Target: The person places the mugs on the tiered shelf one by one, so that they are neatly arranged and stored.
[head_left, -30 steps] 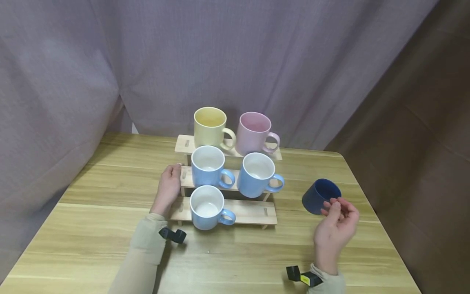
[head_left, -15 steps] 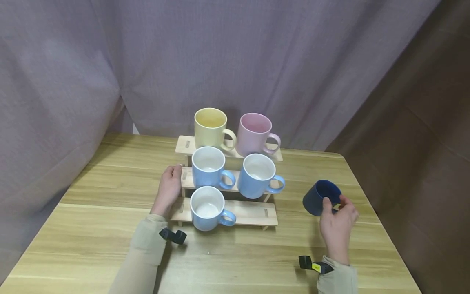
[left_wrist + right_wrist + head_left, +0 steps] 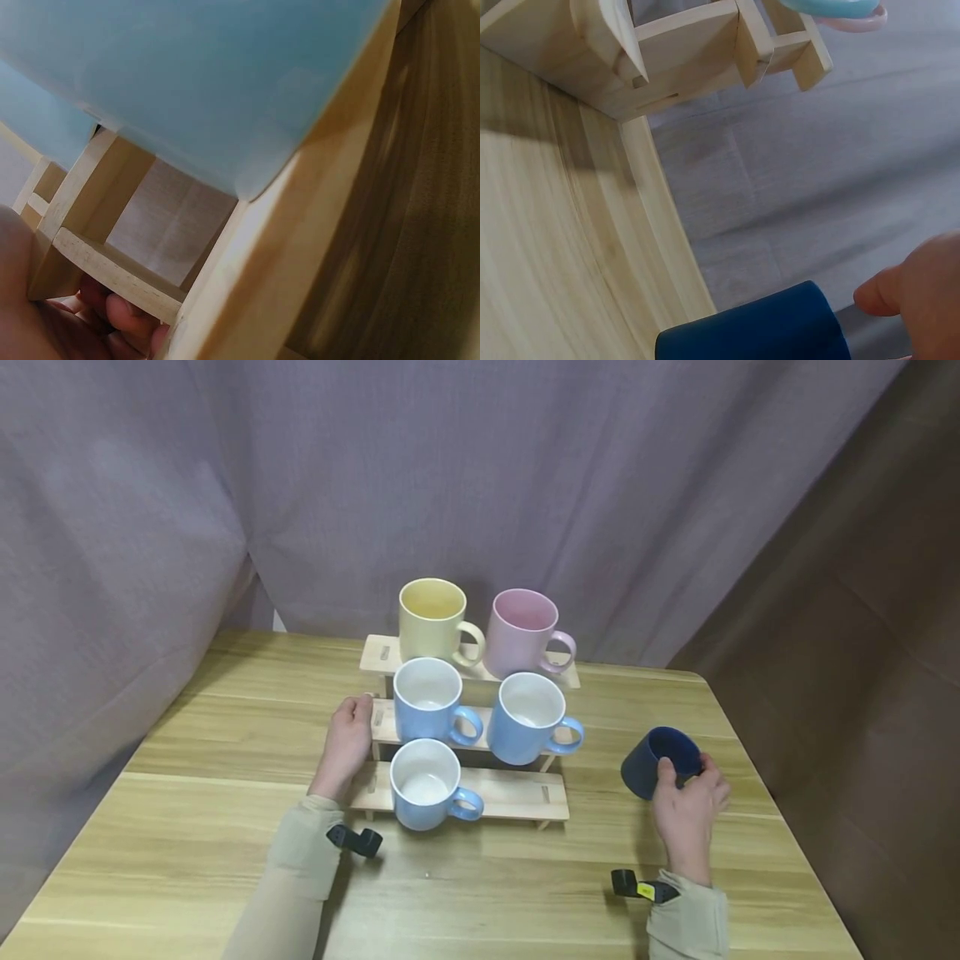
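A pale wooden three-tier rack [image 3: 513, 791] carries several mugs, and my left hand [image 3: 347, 739] grips its left side at the middle tier. In the left wrist view, fingers [image 3: 131, 319] curl beneath a wooden crosspiece. Two light blue mugs [image 3: 426, 706] stand on the middle tier, another light blue mug [image 3: 420, 797] on the lowest. To the right, a dark blue mug [image 3: 643, 768] leans on the table. My right hand [image 3: 686, 814] holds it at its near right side, thumb by the rim, fingers around the right; its handle is mostly hidden by the hand.
On the top tier stand a yellow mug [image 3: 427, 635] and a pink mug [image 3: 517, 639]. The wooden table [image 3: 480, 902] ends at grey curtains [image 3: 450, 468] behind and a brown curtain [image 3: 885, 652] to the right.
My right hand has come forward onto the dark blue mug, and its raised fingers have closed in around the near right side. The left hand stays on the rack.
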Demonstrator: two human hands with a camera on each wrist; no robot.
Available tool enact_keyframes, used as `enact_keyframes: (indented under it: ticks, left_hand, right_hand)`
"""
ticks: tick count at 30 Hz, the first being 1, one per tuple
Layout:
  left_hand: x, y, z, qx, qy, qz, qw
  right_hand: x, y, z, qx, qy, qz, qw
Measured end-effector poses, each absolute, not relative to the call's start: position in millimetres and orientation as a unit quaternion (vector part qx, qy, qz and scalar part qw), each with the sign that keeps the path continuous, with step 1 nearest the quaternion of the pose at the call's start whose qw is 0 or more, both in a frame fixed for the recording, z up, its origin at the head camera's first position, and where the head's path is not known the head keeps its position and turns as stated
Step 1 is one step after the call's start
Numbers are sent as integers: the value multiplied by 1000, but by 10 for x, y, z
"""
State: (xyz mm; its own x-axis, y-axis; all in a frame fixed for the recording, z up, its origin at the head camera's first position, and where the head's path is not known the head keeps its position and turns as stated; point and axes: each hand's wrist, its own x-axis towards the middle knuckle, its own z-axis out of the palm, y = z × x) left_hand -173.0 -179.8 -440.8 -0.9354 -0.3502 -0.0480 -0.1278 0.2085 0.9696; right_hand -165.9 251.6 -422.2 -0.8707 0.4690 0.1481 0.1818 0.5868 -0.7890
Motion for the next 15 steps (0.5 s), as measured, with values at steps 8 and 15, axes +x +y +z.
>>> enact_keyframes:
  ticks: [8, 15]
  left_hand:
    - [-1727, -1794, -4394, 153, -768, -615, 86]
    - [-1723, -1789, -4402, 155, -766, -618, 84]
  right_hand:
    - [-1657, 2534, -4277, -173, -889, 380, 187]
    - [-1639, 2530, -4305, -164, -899, 365, 178]
